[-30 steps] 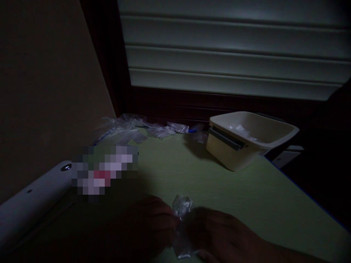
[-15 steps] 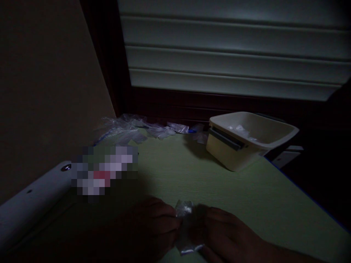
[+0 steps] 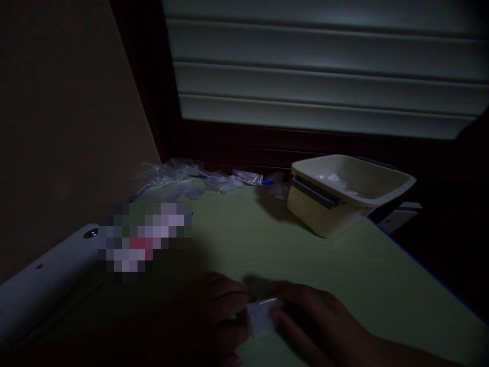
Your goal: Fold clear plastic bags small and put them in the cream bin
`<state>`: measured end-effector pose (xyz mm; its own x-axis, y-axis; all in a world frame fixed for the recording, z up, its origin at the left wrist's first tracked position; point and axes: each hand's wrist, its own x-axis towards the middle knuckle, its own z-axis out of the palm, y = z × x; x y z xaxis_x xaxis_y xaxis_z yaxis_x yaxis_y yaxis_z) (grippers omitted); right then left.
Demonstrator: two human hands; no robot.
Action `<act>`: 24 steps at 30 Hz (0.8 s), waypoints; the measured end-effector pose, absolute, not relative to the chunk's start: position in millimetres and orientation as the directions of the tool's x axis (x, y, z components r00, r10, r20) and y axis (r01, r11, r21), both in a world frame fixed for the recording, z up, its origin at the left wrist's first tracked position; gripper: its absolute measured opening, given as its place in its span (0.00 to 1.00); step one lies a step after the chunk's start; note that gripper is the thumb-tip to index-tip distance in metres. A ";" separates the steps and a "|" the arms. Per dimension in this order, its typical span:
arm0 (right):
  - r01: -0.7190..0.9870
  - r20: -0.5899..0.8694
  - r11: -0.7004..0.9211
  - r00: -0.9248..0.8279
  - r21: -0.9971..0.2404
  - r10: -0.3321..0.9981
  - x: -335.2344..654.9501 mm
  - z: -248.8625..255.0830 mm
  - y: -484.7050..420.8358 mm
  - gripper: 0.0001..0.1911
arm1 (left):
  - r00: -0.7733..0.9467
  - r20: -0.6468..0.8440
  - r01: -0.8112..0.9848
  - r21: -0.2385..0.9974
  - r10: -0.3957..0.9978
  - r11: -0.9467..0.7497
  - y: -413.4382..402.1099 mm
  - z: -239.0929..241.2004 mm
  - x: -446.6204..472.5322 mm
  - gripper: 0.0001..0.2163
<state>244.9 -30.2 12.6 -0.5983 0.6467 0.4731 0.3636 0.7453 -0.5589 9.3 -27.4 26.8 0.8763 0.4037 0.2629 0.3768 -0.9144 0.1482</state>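
Note:
The scene is very dark. Low in the view my left hand and my right hand meet over a small clear plastic bag on the green table top. Fingertips of both hands pinch the bag, which now looks flat and pale between them. A cream plastic tub with something pale inside stands tilted at the far right of the table.
A heap of clear plastic bags lies along the back of the table by the wall. A white bar-shaped device lies at the left edge. A window blind hangs behind. The table's right edge has a blue rim.
The bag stood crumpled and upright between my fingers; it has since come down and been flattened low between both hands. My hands shifted slightly downward.

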 end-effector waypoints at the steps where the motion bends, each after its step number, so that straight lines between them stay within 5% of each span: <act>1: 0.369 0.466 0.733 -0.589 -0.571 0.660 244.7 12.6 -30.2 0.07 | 0.871 0.286 0.368 0.158 0.399 -0.916 -28.5 29.3 8.4 0.08; 13: 0.394 0.444 0.683 -0.542 -0.615 0.713 243.0 8.5 -26.3 0.04 | 0.867 0.439 0.227 0.075 0.236 -0.971 -10.0 1.4 12.7 0.06; 22: 0.464 0.434 0.672 -0.523 -0.577 0.734 244.4 6.2 -23.7 0.05 | 0.852 0.468 0.219 0.086 0.233 -0.972 -15.2 10.8 13.9 0.05; 24: 0.457 0.432 0.674 -0.529 -0.580 0.730 244.0 5.8 -23.1 0.06 | 0.874 0.362 0.285 0.160 0.325 -0.945 -21.5 21.7 11.3 0.09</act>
